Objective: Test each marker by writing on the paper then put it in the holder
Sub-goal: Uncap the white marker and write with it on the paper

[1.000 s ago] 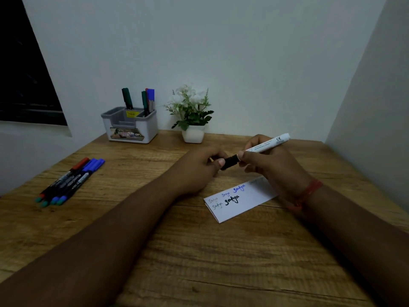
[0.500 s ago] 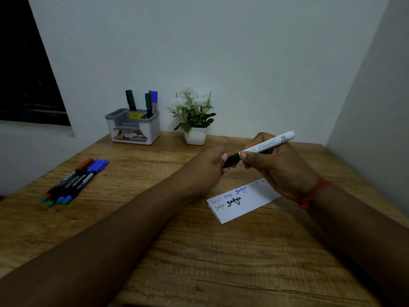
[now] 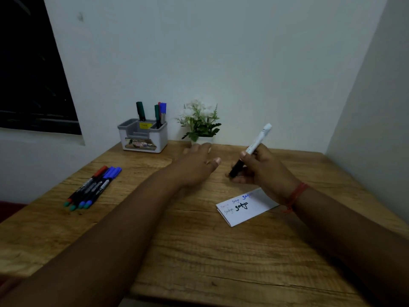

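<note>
My right hand (image 3: 263,171) grips a white marker (image 3: 257,140) with a black cap, tilted, cap end down, above the wooden desk. My left hand (image 3: 197,162) hovers with straight fingers to the left of it, holding nothing. The white paper (image 3: 245,208) with several written words lies on the desk below my right wrist. A grey and white holder (image 3: 142,136) stands at the back by the wall with three markers upright in it. Several markers (image 3: 93,188) lie side by side on the desk's left part.
A small white pot with a flowering plant (image 3: 200,122) stands right of the holder, just behind my left hand. Walls close the desk (image 3: 199,262) at the back and right. A dark window is at the upper left.
My left hand has let go of the marker's black cap end and moved away to the left and back, fingers straightened. My right hand has tilted the marker more upright.
</note>
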Available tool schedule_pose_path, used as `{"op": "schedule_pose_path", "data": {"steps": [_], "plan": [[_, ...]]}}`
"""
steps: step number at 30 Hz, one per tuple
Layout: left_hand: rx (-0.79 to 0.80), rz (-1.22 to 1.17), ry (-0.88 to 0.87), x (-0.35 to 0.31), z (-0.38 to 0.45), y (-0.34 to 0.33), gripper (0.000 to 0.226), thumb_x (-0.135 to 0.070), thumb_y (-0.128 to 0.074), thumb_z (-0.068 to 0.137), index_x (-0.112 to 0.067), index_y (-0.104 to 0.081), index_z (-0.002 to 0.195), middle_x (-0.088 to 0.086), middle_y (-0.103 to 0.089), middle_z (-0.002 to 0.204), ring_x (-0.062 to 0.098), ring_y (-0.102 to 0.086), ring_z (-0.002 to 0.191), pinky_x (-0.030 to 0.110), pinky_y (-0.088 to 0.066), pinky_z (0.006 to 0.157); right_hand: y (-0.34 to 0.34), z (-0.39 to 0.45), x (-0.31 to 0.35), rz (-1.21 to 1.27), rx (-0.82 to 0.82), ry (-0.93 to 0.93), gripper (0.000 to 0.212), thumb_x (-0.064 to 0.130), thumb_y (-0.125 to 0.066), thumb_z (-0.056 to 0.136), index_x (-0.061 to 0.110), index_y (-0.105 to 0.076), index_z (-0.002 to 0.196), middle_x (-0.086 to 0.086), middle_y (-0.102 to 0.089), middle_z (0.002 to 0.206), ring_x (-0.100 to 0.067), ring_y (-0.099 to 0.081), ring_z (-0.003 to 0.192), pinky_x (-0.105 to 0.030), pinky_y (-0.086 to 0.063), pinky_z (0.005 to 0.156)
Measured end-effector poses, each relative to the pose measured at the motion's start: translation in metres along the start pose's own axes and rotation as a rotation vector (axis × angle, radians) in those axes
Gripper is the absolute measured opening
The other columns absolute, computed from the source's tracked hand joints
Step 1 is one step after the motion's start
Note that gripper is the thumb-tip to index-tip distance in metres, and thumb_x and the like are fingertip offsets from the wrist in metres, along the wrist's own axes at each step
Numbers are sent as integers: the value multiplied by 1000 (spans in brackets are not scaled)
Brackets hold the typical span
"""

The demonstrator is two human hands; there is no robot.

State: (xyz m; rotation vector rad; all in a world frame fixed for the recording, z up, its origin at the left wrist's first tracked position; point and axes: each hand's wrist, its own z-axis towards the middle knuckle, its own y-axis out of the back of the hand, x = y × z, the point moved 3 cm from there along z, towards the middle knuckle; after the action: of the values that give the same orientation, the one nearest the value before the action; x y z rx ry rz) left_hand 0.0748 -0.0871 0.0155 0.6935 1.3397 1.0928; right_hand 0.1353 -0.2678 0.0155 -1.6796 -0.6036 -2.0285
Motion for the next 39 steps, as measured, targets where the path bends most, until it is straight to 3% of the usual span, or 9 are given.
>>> {"op": "schedule_pose_path", "data": {"steps": [5,9,12,17,20,22,25,30,39], "plan": [[-61,369,24,38,-4,38,76,-66,-28,98,-32,1,158,0,3,168,29,5,153,64,1,117,-31,19,9,-292,62,-64,20,18,-53,104,3,-54,117,-21,-64,92,-27,-72,79,-43,-64,72],[-68,478,168,110,-13,72,81,-74,-22,93,-34,7,157,1,12,167,31,15,152,69,8,115,-66,51,14,-451,31,10,20,7,-66,95,5,-63,114,-14,-68,85,-30,-71,80,-46,-63,76],[-109,536,268,157,-25,81,84,-78,-17,90,-35,10,157,1,17,166,30,23,150,68,11,114,-93,77,21,-525,-79,113,12,14,-71,90,12,-67,102,-11,-73,84,-26,-72,76,-45,-63,74],[-87,429,372,204,-40,84,85,-80,-11,88,-36,13,156,-3,23,164,28,28,148,66,12,115,-140,136,52,-621,-256,297,6,20,-66,91,15,-70,92,-6,-73,85,-23,-70,77,-41,-60,74],[-92,391,359,208,-38,88,85,-81,-11,87,-36,13,156,-4,22,164,27,28,148,65,12,115,-168,174,76,-773,-289,425,11,16,-62,92,12,-72,96,-7,-73,93,-20,-66,82,-28,-52,67],[-79,360,345,209,-36,87,85,-81,-12,88,-37,13,156,-4,22,164,27,28,148,66,12,115,-185,198,88,-894,-282,482,14,12,-60,94,7,-72,100,-11,-72,100,-23,-65,91,-29,-52,75],[-70,336,350,214,-36,88,85,-80,-13,88,-36,11,157,-3,21,165,28,29,148,66,12,114,-205,232,97,-1119,-203,471,17,6,-57,95,3,-71,105,-15,-70,108,-29,-65,100,-40,-57,86],[-71,314,345,217,-33,89,85,-80,-15,89,-35,8,157,-3,19,165,30,29,148,68,11,114,-232,267,93,-1406,-39,426,28,0,-53,89,6,-72,108,-16,-70,112,-34,-63,107,-43,-56,92],[-52,304,350,222,-32,90,84,-76,-21,92,-33,8,158,-2,19,166,32,29,147,68,11,114,-249,287,74,-1465,-41,385,32,3,-61,91,4,-49,121,-20,-61,110,-31,-52,90,-37,-44,72]]}}
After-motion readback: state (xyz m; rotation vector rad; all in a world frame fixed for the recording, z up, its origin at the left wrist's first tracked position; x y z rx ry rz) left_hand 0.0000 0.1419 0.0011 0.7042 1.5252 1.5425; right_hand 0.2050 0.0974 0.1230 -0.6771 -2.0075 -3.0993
